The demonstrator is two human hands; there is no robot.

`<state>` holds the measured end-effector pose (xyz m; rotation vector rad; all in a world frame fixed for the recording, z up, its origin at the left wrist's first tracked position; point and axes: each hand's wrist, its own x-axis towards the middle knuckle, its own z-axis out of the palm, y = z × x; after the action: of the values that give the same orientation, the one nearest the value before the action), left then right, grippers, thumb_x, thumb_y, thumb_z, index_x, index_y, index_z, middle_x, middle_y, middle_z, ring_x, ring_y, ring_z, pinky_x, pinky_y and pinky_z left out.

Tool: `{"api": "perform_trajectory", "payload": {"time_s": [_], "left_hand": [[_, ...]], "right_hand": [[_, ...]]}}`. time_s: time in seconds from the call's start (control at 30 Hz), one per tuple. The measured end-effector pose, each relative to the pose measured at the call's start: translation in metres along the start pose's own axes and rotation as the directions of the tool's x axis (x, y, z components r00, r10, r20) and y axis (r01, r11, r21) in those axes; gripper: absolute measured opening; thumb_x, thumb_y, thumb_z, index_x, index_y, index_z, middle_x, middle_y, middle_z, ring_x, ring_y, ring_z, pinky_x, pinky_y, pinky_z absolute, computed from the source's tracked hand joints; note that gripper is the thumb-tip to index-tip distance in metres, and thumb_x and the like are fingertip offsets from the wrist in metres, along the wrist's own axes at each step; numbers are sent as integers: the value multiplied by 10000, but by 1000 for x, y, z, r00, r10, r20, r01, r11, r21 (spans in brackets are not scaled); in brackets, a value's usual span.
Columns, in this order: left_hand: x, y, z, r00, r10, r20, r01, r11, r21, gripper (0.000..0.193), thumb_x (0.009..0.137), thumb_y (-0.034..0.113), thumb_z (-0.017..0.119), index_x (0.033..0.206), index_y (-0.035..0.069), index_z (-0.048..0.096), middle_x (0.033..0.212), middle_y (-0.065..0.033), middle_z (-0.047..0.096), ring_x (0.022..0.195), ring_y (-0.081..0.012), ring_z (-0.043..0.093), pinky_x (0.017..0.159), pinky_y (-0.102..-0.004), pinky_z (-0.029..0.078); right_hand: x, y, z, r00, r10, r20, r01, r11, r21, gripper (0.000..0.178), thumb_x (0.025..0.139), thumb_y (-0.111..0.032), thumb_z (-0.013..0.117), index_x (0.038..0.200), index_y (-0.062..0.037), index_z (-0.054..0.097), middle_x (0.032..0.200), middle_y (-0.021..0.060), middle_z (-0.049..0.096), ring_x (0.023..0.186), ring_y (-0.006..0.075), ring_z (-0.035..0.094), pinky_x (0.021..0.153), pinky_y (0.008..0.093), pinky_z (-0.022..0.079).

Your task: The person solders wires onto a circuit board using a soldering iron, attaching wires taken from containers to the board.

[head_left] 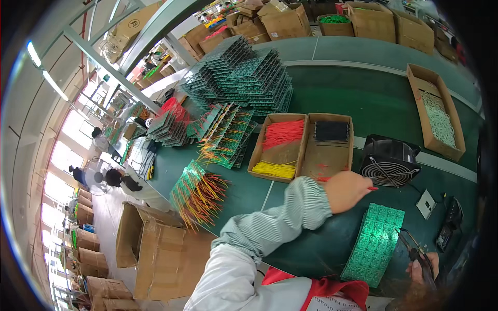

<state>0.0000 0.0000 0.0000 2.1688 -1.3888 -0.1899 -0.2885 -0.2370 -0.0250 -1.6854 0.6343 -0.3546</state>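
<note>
My left hand (pixel 350 192), at the end of a striped grey sleeve, is closed in a pinch. A short red wire (pixel 372 188) sticks out from its fingertips. Below it on the green bench lies a green circuit board panel (pixel 374 242) made up of many small repeated boards. Low at the right, my right hand (pixel 428 268) is closed round the dark handle of what looks like a soldering iron (pixel 413 254). The thin front end of the iron reaches to the panel's right edge; whether it touches cannot be made out.
Beyond my left hand stand two cardboard trays (pixel 305 147) with red, yellow and black wires. A black fan (pixel 390 161) sits to their right. Wired boards (pixel 197 194) and tall board stacks (pixel 236 78) are at the left. A box of pale wires (pixel 438 116) lies far right.
</note>
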Motion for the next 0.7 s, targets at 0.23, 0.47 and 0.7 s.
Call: {"api": "perform_trajectory", "payload": {"time_s": [0.23, 0.47, 0.7], "left_hand": [[31, 8, 67, 991, -73, 112, 73, 997, 3, 176, 896, 223, 551, 916, 62, 619, 776, -152, 638, 760, -347, 624, 674, -465, 479], [22, 15, 46, 976, -103, 192, 115, 992, -55, 212, 915, 256, 535, 966, 82, 645, 828, -159, 658, 774, -364, 630, 675, -440, 497], [19, 15, 27, 997, -63, 44, 66, 996, -52, 187, 891, 200, 577, 1000, 68, 651, 866, -151, 661, 770, -341, 629, 660, -393, 499]], "right_hand": [[-4, -4, 4, 989, -78, -128, 67, 994, -92, 204, 805, -122, 632, 946, -34, 514, 712, 64, 602, 577, 105, 557, 538, 235, 445], [-2, -47, 32, 985, -133, -108, 135, 991, 14, 231, 716, -104, 723, 864, 18, 594, 729, 61, 618, 612, 104, 579, 575, 242, 463], [5, -59, 30, 976, -218, -23, 219, 975, 42, 202, 730, -97, 740, 863, 5, 628, 712, 47, 630, 618, 75, 576, 567, 220, 452]]}}
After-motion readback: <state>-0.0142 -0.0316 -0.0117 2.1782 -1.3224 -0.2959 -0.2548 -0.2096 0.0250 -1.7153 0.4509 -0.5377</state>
